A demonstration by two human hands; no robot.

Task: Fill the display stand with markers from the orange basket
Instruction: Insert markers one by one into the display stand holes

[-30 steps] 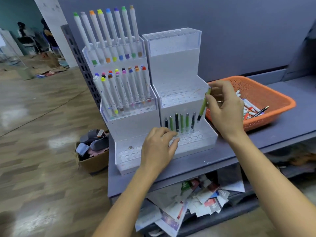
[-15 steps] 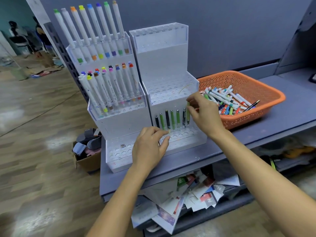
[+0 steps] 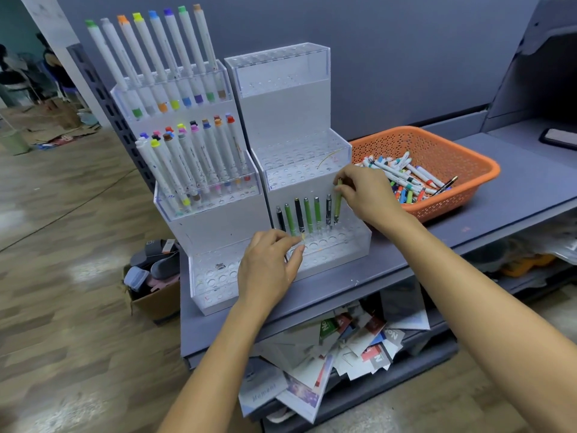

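Observation:
Two clear acrylic tiered stands sit side by side on a grey shelf. The right stand [image 3: 349,245] has several green and black markers upright in the back row of its lowest tier. My right hand [image 3: 365,192] pinches the top of a green marker [image 3: 338,204] standing at the right end of that row. My left hand [image 3: 268,264] rests with relaxed fingers on the front of the lowest tier. The orange basket [image 3: 468,160] sits to the right, with several loose markers [image 3: 402,176] in it. The left stand [image 3: 212,276] holds tall white markers on its upper tiers.
A grey wall stands behind the shelf [image 3: 515,198]. A dark flat object [image 3: 559,137] lies at the far right. Below the shelf lies a pile of papers and cards [image 3: 337,348]. A cardboard box with shoes [image 3: 153,276] sits on the wooden floor at left.
My right hand brought the green marker down from a tilt beside the basket and stood it at the right end of the row. My left hand stayed on the lowest tier.

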